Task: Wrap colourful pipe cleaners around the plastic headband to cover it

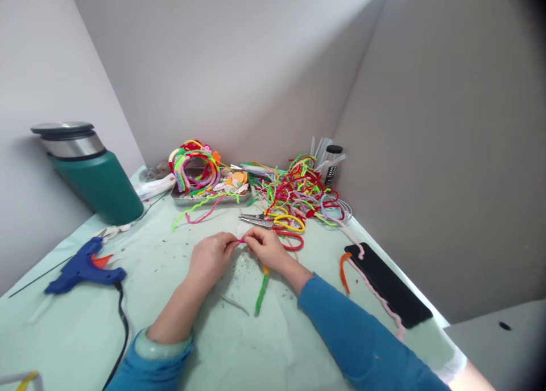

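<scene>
A short pink pipe cleaner [241, 241] is pinched at both ends between my two hands above the middle of the table. My left hand [213, 258] grips one end with thumb and forefinger. The other end is in the closed fingertips of my right hand [267, 247]. Below my right hand lies a green and orange pipe cleaner [261, 293], its upper part hidden by the hand. A thin grey strip [234, 304] rests nearby. Just beyond the right hand are yellow-handled scissors [292, 220] and red-handled scissors [294, 241], close together.
A blue glue gun [83, 267] with a black cord lies left, below a green bottle [96, 180]. At the back are a metal tray [174, 196] of craft pieces and tangled pipe cleaners [294, 189]. A black phone [390, 285] sits by the right edge.
</scene>
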Demonstrator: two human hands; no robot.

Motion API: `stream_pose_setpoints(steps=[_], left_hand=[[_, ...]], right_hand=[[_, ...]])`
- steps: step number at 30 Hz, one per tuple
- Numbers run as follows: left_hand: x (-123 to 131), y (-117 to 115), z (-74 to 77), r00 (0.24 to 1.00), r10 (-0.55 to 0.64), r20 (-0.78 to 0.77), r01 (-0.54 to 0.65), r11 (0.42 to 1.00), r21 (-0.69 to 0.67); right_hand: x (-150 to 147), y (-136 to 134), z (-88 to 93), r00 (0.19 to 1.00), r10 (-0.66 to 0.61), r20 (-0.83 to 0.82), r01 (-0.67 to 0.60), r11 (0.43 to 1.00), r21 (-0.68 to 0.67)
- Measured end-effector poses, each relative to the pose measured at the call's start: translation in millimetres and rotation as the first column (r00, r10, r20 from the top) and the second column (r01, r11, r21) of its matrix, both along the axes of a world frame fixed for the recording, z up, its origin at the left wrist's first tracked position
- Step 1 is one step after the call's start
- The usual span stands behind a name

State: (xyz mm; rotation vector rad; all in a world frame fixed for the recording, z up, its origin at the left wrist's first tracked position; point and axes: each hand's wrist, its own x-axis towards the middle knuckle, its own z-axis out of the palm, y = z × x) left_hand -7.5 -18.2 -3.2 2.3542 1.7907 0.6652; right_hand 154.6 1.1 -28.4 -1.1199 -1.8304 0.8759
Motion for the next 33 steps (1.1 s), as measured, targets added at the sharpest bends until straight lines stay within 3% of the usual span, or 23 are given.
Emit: stream_pose_setpoints(steps=[7, 14, 17, 19, 22, 25, 27, 28, 30, 33], left_hand=[[-0.7, 2.2, 3.1, 0.986, 0.032, 0.166, -0.008, 0.989, -0.147], [-1.8, 8.1, -4.4, 0.871, 0.091, 0.482, 0.076, 0.946, -0.316], [-4.7, 10.8, -9.5, 0.862, 0.102, 0.497, 0.08, 0.94, -0.333], [-6.4, 11.3, -10.2, 0.876, 0.104, 0.471, 0.058, 0.947, -0.317], [-7.2, 10.1, -6.2, 0.909, 0.096, 0.405, 0.031, 0.955, -0.295], [-5.4, 7.2, -0.2, 0.943, 0.069, 0.327, 0.025, 0.961, -0.274], [-2.9, 4.3, 2.5, 0.958, 0.037, 0.284, 0.04, 0.965, -0.259], [-1.5, 2.6, 3.3, 0.965, 0.018, 0.263, 0.051, 0.966, -0.252], [1.3, -1.1, 3.8, 0.978, -0.018, 0.209, 0.068, 0.97, -0.232], [4.0, -5.6, 3.7, 0.993, -0.055, 0.102, 0.074, 0.978, -0.193]], right_hand=[[0.4, -0.9, 0.3, 1.0, 0.0, -0.007, 0.0, 1.0, -0.003], [0.1, -1.9, 2.0, 0.996, -0.059, -0.065, 0.061, 0.998, 0.02], [4.7, -2.6, 7.3, 0.994, -0.099, 0.043, 0.091, 0.982, 0.164], [15.2, 2.0, 13.3, 0.971, -0.221, 0.085, 0.189, 0.938, 0.29], [44.1, 19.3, 26.8, 0.879, -0.465, 0.105, 0.391, 0.829, 0.399], [80.7, 43.1, 42.2, 0.695, -0.691, 0.197, 0.511, 0.668, 0.541], [102.7, 57.0, 49.7, 0.556, -0.769, 0.316, 0.523, 0.619, 0.585], [111.8, 62.5, 51.9, 0.489, -0.781, 0.387, 0.534, 0.62, 0.575], [126.2, 70.6, 53.4, 0.405, -0.73, 0.55, 0.535, 0.678, 0.505], [140.6, 78.4, 54.3, 0.416, -0.642, 0.644, 0.518, 0.749, 0.412]])
